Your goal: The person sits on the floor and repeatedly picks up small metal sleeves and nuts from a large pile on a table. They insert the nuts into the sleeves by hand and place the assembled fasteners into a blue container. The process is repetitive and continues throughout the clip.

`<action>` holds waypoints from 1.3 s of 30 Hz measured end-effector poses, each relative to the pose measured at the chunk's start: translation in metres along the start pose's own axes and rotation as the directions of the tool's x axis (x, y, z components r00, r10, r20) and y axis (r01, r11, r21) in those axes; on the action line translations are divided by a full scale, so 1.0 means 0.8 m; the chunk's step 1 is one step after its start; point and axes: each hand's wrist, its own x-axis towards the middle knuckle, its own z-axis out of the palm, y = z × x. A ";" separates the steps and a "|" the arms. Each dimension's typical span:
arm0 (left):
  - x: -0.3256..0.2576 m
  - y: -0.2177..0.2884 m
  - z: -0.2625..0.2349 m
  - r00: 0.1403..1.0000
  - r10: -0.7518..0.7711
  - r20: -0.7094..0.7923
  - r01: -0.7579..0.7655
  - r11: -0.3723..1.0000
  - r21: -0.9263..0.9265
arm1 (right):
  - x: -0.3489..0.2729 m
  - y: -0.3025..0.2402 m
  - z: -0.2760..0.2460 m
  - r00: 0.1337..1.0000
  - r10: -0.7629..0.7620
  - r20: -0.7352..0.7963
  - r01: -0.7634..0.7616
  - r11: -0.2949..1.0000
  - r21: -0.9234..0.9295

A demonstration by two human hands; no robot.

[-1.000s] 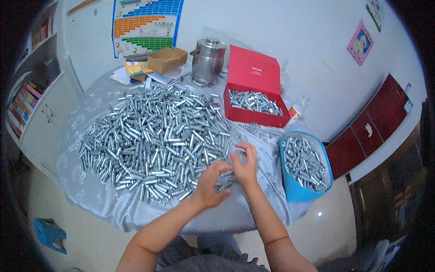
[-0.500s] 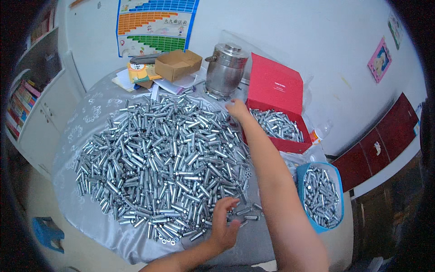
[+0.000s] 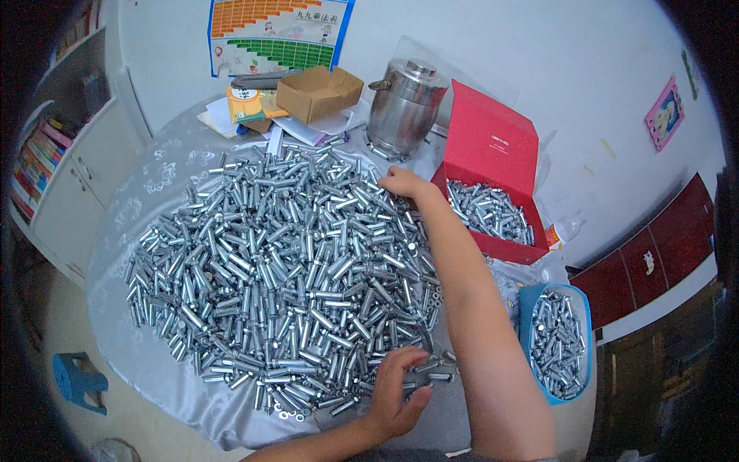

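Note:
A wide heap of silvery expansion bolts (image 3: 285,254) covers much of the table. My right hand (image 3: 405,183) reaches to the heap's far right edge, its fingers curled together and low against the bolts. What those fingers hold, if anything, is hidden. Near the front right of the heap is my left hand (image 3: 398,394), with thumb and fingers apart in a loose curve and nothing visible between them. A few loose bolts (image 3: 440,376) lie just right of it. Small washers (image 3: 291,416) are scattered at the heap's front edge.
Right of my right arm stands an open red box (image 3: 504,246) part-filled with bolts. A blue bin (image 3: 588,339) of bolts is nearer. Behind the heap are a steel lidded pot (image 3: 406,108), a cardboard box (image 3: 317,96) and papers. A blue stool (image 3: 79,379) stands at left.
The view has shifted a little. My right hand has drawn slightly nearer to the heap, away from the pot's base. My left hand stays close to the front edge, fingers still apart.

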 end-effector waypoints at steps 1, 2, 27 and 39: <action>-0.001 -0.002 0.001 1.000 0.000 0.013 0.000 1.000 0.000 | 0.006 0.007 -0.002 0.998 -0.024 0.062 0.025 1.000 -0.009; -0.001 -0.006 0.000 1.000 -0.004 0.019 0.004 1.000 0.003 | -0.002 -0.004 -0.005 0.995 -0.018 0.098 0.024 0.998 -0.057; -0.003 -0.008 -0.004 0.998 -0.064 0.007 0.064 0.997 -0.045 | 0.024 -0.103 0.029 0.962 0.141 -0.234 -0.142 0.990 0.013; -0.002 -0.010 -0.005 0.999 -0.031 0.033 0.033 0.998 -0.055 | 0.068 -0.137 0.034 0.993 0.121 -0.014 -0.119 0.947 -0.298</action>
